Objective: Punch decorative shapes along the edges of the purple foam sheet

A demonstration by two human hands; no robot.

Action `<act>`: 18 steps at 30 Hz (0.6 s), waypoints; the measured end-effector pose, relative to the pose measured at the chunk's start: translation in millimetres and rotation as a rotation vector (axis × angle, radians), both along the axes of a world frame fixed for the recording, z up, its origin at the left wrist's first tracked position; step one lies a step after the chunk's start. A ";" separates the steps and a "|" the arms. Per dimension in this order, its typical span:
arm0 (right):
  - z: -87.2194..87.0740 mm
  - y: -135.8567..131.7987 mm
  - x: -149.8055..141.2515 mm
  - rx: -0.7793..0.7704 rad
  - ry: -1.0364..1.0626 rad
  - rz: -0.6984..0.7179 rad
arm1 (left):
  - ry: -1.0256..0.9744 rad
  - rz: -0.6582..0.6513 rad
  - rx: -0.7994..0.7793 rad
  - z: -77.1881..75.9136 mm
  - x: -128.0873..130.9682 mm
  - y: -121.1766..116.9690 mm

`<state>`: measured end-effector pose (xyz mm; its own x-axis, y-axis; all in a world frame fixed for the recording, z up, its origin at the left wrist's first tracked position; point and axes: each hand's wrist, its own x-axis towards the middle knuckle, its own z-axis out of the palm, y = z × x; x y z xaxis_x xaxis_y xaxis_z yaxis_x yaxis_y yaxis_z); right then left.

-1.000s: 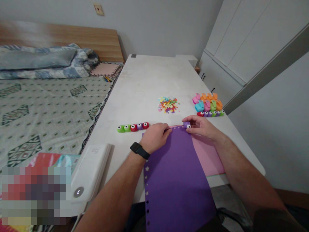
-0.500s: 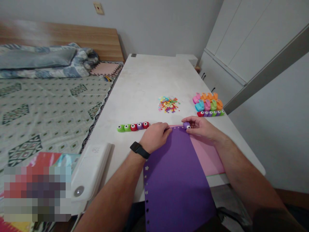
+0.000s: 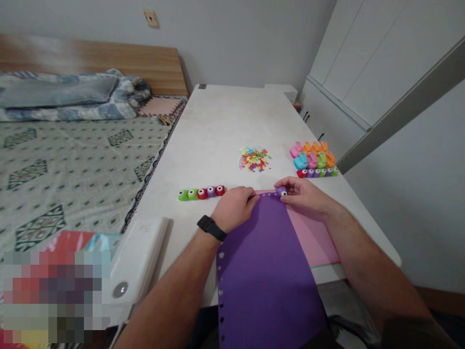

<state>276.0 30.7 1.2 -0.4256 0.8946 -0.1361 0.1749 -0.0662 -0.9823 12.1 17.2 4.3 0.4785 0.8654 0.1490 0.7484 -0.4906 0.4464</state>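
Note:
A purple sheet of paper [image 3: 269, 261] stretches from the table toward my lap, with punched shapes along its left edge and small holes near its far edge. My left hand [image 3: 238, 206], below a black watch, pinches the sheet's far left corner. Between the thumb and fingers of my right hand [image 3: 303, 195] is a small purple craft punch [image 3: 281, 192], set on the far edge near the right corner. Pink paper [image 3: 314, 237] lies beneath, partly covered by the purple sheet and my right arm.
Beyond my hands lies a pile of colourful paper cutouts [image 3: 254, 159]. A row of small punches [image 3: 202, 193] stands left, more punches [image 3: 314, 160] at the right. A long white device [image 3: 140, 261] rests on the table's left edge. A bed [image 3: 80, 179] adjoins the left side.
The punch has shifted very slightly, and one more small hole shows beside it on the far edge. My left hand keeps its hold; the whole view has moved a little.

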 end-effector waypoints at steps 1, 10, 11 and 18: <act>-0.1 -0.1 0.1 -0.004 0.006 0.002 | 0.000 0.000 0.000 -0.1 0.0 0.0; -2.4 0.9 0.9 -0.030 -0.009 -0.006 | -0.004 -0.004 0.004 -0.5 0.8 0.3; -2.0 1.0 0.7 -0.028 -0.018 -0.011 | -0.005 -0.005 0.007 -0.5 0.7 0.2; -2.3 1.3 1.0 -0.007 -0.036 -0.024 | -0.002 -0.006 0.011 -1.0 0.3 0.2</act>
<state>277.0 32.0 -1.1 -0.3993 0.9032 -0.1573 0.2080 -0.0778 -0.9750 12.4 17.4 3.2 0.4837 0.8606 0.1594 0.7444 -0.5004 0.4422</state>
